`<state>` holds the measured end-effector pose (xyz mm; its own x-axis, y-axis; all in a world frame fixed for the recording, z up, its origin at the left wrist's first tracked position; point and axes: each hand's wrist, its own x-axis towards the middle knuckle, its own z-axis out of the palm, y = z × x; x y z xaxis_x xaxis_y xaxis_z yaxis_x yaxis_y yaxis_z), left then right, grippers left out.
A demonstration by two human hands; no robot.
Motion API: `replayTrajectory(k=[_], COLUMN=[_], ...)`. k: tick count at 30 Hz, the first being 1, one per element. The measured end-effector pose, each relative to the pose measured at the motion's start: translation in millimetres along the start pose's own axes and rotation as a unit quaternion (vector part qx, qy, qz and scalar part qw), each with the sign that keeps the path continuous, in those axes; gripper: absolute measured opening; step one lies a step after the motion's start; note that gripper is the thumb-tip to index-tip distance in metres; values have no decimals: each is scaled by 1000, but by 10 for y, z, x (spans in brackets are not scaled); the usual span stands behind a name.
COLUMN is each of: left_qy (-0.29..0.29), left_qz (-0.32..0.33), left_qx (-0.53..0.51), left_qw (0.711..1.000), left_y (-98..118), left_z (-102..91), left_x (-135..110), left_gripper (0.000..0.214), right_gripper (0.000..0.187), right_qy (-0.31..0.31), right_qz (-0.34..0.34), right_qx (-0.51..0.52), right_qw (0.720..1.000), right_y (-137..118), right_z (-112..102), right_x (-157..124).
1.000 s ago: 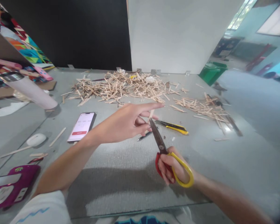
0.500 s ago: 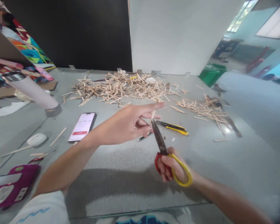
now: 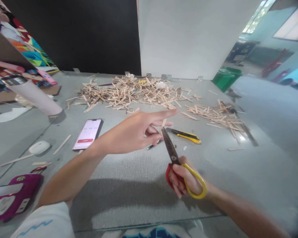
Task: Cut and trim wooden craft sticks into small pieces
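Note:
Between the fingertips of my left hand (image 3: 145, 130) is a short flat wooden stick (image 3: 163, 123), its upper end showing above the thumb; the index finger points out to the right. My right hand (image 3: 185, 180) grips scissors (image 3: 173, 158) with one red and one yellow handle loop. Their blades look nearly closed, and the tips lie at the stick, close to the left fingertips. A yellow and black utility knife (image 3: 186, 135) lies on the table just beyond the blades. Partly hidden under my left hand is a dark pen-like thing (image 3: 151, 146).
A heap of wooden sticks (image 3: 124, 94) spreads along the back, with a smaller pile (image 3: 216, 115) at the right. To the left are a phone (image 3: 87, 134), a tumbler (image 3: 36, 96), a white rounded case (image 3: 39, 147) and a purple device (image 3: 17, 195). A green bin (image 3: 225, 79) stands behind.
The right hand and scissors have shifted very slightly right and down. My left hand stays almost still, holding the stick; the phone's displayed digits have advanced.

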<state>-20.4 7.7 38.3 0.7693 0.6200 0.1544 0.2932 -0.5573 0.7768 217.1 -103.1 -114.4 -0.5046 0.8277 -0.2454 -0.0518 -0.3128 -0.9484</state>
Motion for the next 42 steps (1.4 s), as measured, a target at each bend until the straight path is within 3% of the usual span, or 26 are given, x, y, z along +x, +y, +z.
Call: replayTrajectory(k=[5,11,17,24,30,36,42], left_qy=[-1,-9,-38,-118,-163,-196,-137], left_qz=[2,8,11,1,3,5,-22], left_qx=[6,31,116,156,185,117,97], left_qw=[1000,999,992,981,969,973,986], left_y=[-6,-24,-50,-107,-135,-175,-154], left_z=[11,-61,-162,-271,-351,-410,-356], left_x=[-3,-27,-59,1,29,34,7], left_gripper=[79,79,77,74,75,73,75], right_gripper=[72,77,78,72,72,73,74], right_qy=[0,26,-8,-60,-118,-151,-57], right_qz=[2,9,24,86,110,99,37], right_qx=[-18,-54,-77,29,135,180,112], right_qw=[1000,998,997,994,978,967,991], right_y=[-24,-229,-289,-97,-92,-29,90], right_z=[4,55,69,23,34,-9,-40], right_x=[-8,-60,-95,-44,-6,-20,17])
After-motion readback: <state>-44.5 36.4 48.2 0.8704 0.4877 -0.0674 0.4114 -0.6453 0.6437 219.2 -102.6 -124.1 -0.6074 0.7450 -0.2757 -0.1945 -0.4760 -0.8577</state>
